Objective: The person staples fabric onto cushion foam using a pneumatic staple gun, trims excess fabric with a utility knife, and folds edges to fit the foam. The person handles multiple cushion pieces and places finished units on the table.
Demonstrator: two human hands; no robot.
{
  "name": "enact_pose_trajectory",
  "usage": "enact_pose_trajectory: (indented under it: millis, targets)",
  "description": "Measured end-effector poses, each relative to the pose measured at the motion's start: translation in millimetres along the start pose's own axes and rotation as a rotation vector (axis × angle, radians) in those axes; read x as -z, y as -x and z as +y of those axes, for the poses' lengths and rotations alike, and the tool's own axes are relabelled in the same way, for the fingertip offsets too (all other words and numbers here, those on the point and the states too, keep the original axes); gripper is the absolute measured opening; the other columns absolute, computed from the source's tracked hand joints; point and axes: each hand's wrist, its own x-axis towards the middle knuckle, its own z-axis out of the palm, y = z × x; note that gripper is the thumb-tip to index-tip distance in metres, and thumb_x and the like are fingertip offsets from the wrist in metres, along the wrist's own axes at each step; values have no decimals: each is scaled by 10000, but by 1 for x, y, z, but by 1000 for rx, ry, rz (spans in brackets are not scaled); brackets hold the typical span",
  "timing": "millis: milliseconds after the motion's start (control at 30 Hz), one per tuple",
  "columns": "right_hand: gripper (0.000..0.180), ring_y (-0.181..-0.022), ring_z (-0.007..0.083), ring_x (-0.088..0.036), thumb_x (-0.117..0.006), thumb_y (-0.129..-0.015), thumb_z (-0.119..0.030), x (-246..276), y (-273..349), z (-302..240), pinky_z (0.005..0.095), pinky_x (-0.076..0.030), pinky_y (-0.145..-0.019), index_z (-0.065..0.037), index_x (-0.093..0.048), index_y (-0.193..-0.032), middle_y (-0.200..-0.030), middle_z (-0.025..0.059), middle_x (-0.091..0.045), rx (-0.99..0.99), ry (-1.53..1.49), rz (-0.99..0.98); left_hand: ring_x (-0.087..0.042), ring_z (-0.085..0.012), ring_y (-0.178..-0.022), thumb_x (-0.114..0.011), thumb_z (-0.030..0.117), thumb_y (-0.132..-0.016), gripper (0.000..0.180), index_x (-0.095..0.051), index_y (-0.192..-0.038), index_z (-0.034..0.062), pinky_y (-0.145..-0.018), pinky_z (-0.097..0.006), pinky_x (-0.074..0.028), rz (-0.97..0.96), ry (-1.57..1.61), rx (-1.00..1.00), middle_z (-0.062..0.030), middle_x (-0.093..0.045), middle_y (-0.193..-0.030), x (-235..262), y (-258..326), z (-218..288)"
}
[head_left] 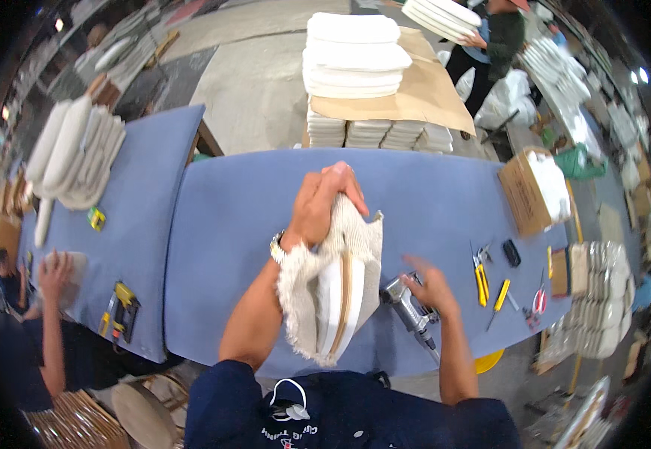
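Observation:
My left hand [324, 198], with a watch at the wrist, grips the top of a seat cushion [370, 258] held on edge above the blue table. Its beige ribbed fabric has frayed edges and hangs loose around the side facing me. Inside the fabric, white padding [330, 299] lies on both sides of a thin brown board [343, 299]. To the right, my right hand [434, 290] is beside and partly over a silver air stapler [414, 310], its fingers stretched out and slightly blurred. The stapler lies on the table with its hose end toward me.
Pliers [481, 277], a yellow-handled screwdriver [499, 295], a black block [511, 253] and red-handled scissors [539, 301] lie at right. A cardboard box [524, 196] stands behind them. White cushions [355, 56] are stacked beyond the table. A co-worker's hand [56, 273] works at the left table.

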Motion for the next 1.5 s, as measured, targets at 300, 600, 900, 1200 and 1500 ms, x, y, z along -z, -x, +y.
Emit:
enact_pose_trajectory:
  millis: [300, 600, 900, 1200, 1500]
  targets:
    - [620, -1153, 179, -583, -339, -1116, -471, 31, -23, -182, 328, -468, -1021, 11, -516, -1463, -1308, 113, -619, 390, -1227, 214, -305, -410, -1460, -324, 400, -1061, 570, -482, -1409, -22, -1227, -508, -195, 28, -522, -396, -265, -355, -1526, -96, 117, 12]
    - [509, -1105, 127, -581, -409, -1119, -365, 13, -4, -199, 266, -458, -982, 1, -543, -1446, -1262, 77, -644, 314, -1221, 261, -124, -329, -1567, -285, 745, -997, 980, -15, -1646, 61, -1261, -460, -159, 53, -66, -47, -189, -50, -1707, -112, 161, 32]
    - [537, -1466, 293, -415, -434, -1089, -312, -29, -18, -170, 356, -287, -1211, -25, -421, -1542, -1562, 194, -464, 365, -1017, 299, -261, -317, -1530, -341, 795, -957, 1020, -51, -1653, 107, -1238, -449, -264, 174, 154, -22, -166, -167, -1688, -96, 160, 21]
    - [719, -1524, 393, -294, -527, -960, -248, -76, 85, -202, 492, -192, -1249, 18, -297, -1588, -1643, 255, -290, 630, -664, 455, -324, -327, -1504, -324, 936, -830, 1209, -112, -1639, 63, -1222, -466, -299, 268, 327, 470, -189, -234, -1664, -47, 267, 55]
    - [654, -1490, 362, -382, -685, -903, -359, -91, 115, -240, 540, -173, -1242, -47, -554, -1463, -1581, 211, -431, 1089, -579, 358, -178, -409, -1556, -869, 352, -664, 1232, -183, -1631, 17, -1250, -495, -139, 249, 66, 210, -308, -88, -1680, -47, 289, 126]
